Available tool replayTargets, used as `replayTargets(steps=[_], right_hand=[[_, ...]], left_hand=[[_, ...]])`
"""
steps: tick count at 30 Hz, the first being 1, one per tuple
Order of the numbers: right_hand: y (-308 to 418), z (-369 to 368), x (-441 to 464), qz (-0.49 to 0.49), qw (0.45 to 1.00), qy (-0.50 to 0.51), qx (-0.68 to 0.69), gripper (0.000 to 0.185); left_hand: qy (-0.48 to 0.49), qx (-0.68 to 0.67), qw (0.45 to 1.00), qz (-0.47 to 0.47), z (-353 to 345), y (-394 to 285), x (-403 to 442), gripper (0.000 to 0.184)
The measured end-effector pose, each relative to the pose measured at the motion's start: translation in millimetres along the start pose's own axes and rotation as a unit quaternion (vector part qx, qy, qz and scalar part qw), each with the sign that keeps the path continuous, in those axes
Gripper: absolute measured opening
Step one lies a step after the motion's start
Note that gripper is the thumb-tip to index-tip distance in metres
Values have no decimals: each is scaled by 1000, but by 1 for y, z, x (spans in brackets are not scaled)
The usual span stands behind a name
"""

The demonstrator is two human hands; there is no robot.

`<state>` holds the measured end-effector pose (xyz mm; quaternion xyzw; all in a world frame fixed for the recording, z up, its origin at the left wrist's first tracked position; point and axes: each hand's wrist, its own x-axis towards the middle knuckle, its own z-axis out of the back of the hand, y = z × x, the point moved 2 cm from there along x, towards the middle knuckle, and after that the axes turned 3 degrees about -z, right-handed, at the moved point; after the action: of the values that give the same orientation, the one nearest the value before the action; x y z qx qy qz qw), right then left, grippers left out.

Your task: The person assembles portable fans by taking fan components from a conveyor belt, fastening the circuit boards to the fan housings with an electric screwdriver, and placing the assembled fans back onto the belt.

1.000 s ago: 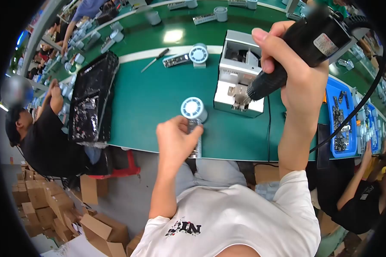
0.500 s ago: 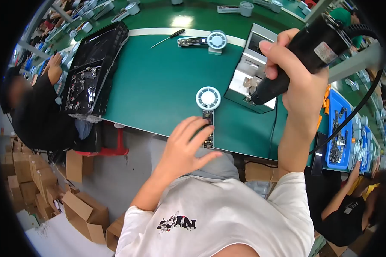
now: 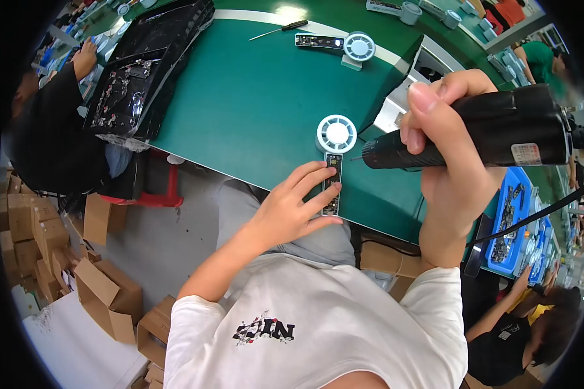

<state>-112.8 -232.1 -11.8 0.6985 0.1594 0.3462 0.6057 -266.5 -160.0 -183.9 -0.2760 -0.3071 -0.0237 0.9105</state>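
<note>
My right hand (image 3: pixel 457 129) is wrapped round a black electric screwdriver (image 3: pixel 499 126), its thin bit pointing left toward the near fan unit. That unit, a pale blue round fan (image 3: pixel 337 134) with a narrow circuit-board handle (image 3: pixel 331 202), lies at the table's front edge. My left hand (image 3: pixel 298 201) rests on the handle with its fingers spread. Behind my right hand stands a silver metal box (image 3: pixel 396 107), partly hidden. A second fan unit (image 3: pixel 359 47) lies farther back, its board facing up.
A black tray (image 3: pixel 120 97) of small parts stands at the left of the green table (image 3: pixel 253 97). A screwdriver (image 3: pixel 279 30) lies at the back. On the right is a blue bin (image 3: pixel 507 220) with boards. A cable trails from the tool. Co-workers sit on both sides.
The electric screwdriver has left the silver box and tilted toward the near fan unit. My left hand let go of the handle, then came down spread on it. The view has shifted.
</note>
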Motion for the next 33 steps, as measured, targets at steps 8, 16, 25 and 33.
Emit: replayTargets(steps=[8,16,25,33], right_hand=[[-12,-7,1,14,1000,-9,-4,19],[-23,-12,2,22,1000,18,13,20],[-37,-21,2,53,998,39,16,21],[-19,-8,5,29,994,101,-23,18]], left_hand=[[-43,5,999,-1,-12,2,-2,54],[-51,-15,999,9,-17,5,-5,61],[-40,-15,999,19,-17,4,-5,58],[24,-36,999,13,-2,3,4,50]])
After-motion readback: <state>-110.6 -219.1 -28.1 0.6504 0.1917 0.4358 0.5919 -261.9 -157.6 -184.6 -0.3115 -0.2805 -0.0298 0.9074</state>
